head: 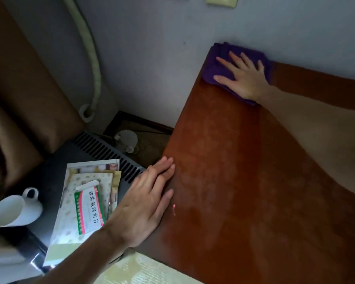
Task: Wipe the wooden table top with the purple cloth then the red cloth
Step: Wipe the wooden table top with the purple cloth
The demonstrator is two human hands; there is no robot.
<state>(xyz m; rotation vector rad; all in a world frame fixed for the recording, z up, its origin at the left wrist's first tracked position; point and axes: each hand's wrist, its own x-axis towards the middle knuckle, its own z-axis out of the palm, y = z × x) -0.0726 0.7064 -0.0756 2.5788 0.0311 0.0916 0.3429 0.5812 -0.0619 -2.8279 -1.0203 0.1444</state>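
Observation:
The wooden table top is reddish brown and fills the right half of the view, with faint dull patches on it. The purple cloth lies folded at the table's far left corner, against the wall. My right hand presses flat on the cloth, fingers spread and pointing left. My left hand rests flat on the table's left edge, fingers together, holding nothing. No red cloth is in view.
Left of the table stands a dark vented unit carrying a white cup and booklets with a medicine box. A glass object sits on the floor by the wall. A wrapped pipe runs down the wall.

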